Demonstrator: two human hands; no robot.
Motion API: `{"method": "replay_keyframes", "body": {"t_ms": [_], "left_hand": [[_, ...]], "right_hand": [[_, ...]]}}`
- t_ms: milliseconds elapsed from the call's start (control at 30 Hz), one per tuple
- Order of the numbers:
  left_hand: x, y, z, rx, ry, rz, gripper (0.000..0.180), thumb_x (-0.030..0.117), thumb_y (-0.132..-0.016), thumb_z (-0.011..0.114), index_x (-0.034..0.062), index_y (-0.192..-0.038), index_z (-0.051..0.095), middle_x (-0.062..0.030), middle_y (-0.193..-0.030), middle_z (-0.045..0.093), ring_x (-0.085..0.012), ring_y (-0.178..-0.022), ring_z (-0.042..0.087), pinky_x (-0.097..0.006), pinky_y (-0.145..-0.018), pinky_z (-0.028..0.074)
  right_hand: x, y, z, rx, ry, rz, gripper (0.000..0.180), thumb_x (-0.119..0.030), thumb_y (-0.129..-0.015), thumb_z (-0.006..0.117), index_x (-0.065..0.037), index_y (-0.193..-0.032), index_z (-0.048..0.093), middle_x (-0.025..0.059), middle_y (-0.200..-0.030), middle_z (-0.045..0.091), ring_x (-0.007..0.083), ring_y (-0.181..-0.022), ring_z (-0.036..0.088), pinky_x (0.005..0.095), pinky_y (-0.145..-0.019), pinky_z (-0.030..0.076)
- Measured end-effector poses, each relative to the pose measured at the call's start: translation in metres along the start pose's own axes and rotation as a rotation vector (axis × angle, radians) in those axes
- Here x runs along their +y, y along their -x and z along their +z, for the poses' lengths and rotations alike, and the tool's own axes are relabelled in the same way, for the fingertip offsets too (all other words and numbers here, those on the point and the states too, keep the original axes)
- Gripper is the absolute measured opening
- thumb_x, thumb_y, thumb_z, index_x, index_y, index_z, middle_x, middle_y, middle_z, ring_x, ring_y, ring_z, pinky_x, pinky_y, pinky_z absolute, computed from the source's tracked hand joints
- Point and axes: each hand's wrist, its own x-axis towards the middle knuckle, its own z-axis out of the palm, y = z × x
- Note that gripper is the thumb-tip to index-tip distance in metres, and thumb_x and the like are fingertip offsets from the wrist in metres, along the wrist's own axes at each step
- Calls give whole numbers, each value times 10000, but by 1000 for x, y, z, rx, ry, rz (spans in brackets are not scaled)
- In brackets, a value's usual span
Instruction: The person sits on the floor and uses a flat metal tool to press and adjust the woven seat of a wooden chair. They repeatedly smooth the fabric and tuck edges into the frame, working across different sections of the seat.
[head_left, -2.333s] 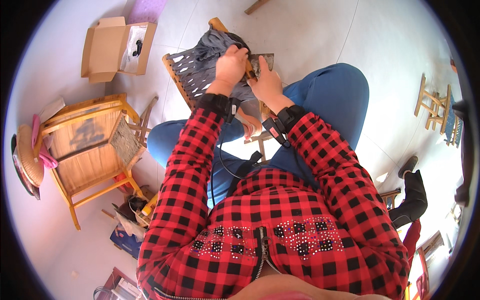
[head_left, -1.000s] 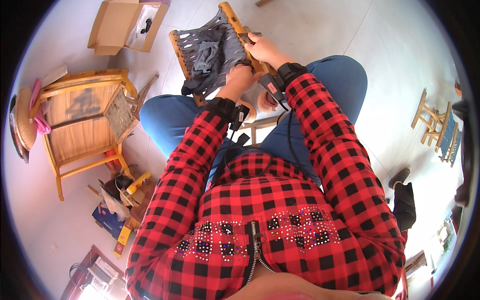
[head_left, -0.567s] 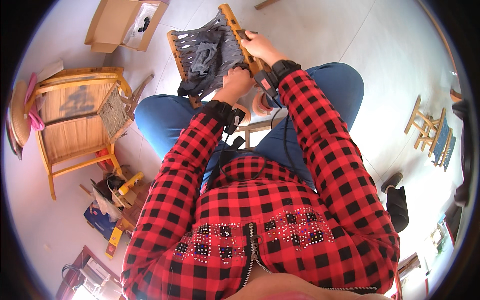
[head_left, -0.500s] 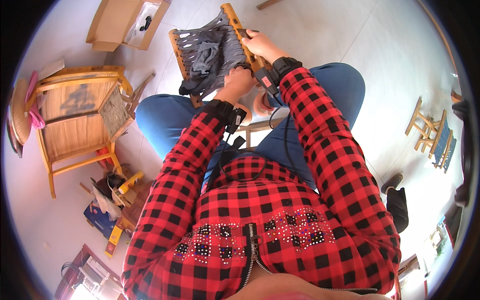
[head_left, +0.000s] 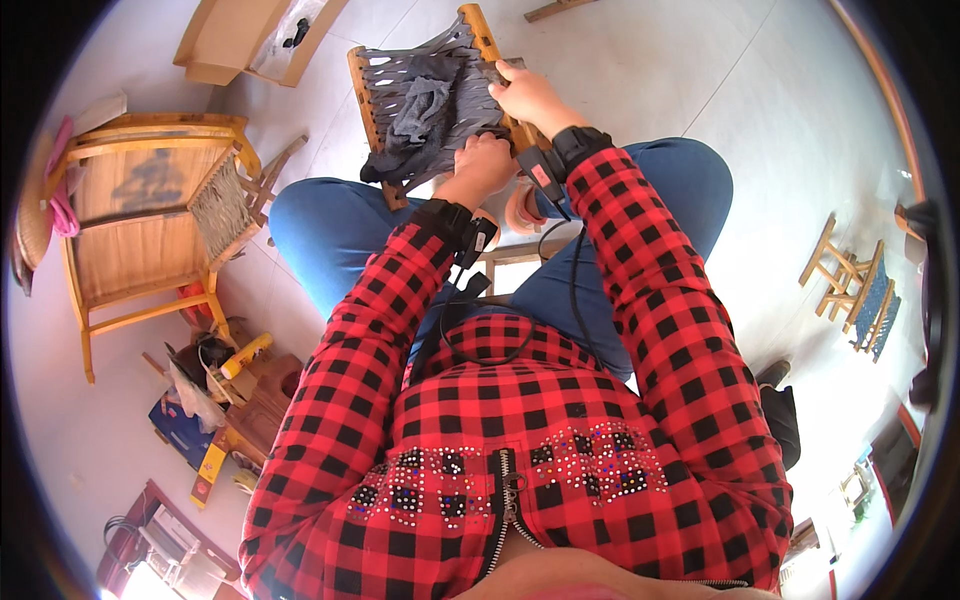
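1. Far to my left stands a wooden chair frame [head_left: 140, 230] with a partly woven side panel, well apart from my hands; a clutter of tools [head_left: 215, 375] lies on the floor below it.
2. At the top left sits an open cardboard box [head_left: 240, 35], just beyond the stool I am working on.
3. The small wooden stool frame [head_left: 425, 100] lies tilted in front of my knees, its seat laced with dark grey woven strips [head_left: 420, 75]; a loose bundle of the same grey strip is heaped on the weave.
4. My left hand [head_left: 487, 165] is curled into a closed fist at the near edge of the weave, clamped on the grey strip where it leaves the seat. The fingers are tucked under, so I cannot see exactly how the strip runs through them.
5. My right hand [head_left: 535, 100] lies just beyond, wrapped around the stool's right wooden rail, fingers folded over the wood and touching the strip ends there.
6. Both wrists carry black bands with cables trailing down over my red checked sleeves.
7. Far right, a small stool [head_left: 850, 285] with a blue woven seat stands on the floor.
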Motion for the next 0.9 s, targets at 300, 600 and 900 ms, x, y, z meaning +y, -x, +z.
{"method": "replay_keyframes", "body": {"t_ms": [300, 600, 900], "left_hand": [[3, 1, 1, 34, 7, 1, 489, 485, -839, 581, 73, -1092, 658, -113, -1221, 542, -317, -1176, 470, -473, -934, 401], [8, 1, -1, -22, 1, -3, 536, 536, -868, 527, 68, -1097, 654, -120, -1214, 541, -317, -1193, 459, -477, -942, 398], [8, 2, -2, -34, -21, 9, 555, 555, -863, 524, 69, -1099, 651, -121, -1204, 545, -321, -1194, 454, -482, -943, 393]], "right_hand": [[5, -28, 9, 69, -55, 67, 589, -411, -881, 544, -197, -1407, 390, 208, -1225, 565, 363, -1130, 536, 407, -937, 436], [23, 24, 2, -139, -407, 254, 620, -388, -877, 531, -112, -1411, 378, 179, -924, 677, 268, -695, 671, 350, -694, 526], [22, -33, -1, 68, -285, 192, 584, -365, -888, 516, -63, -1378, 417, 172, -929, 684, 275, -654, 665, 355, -749, 513]]}}
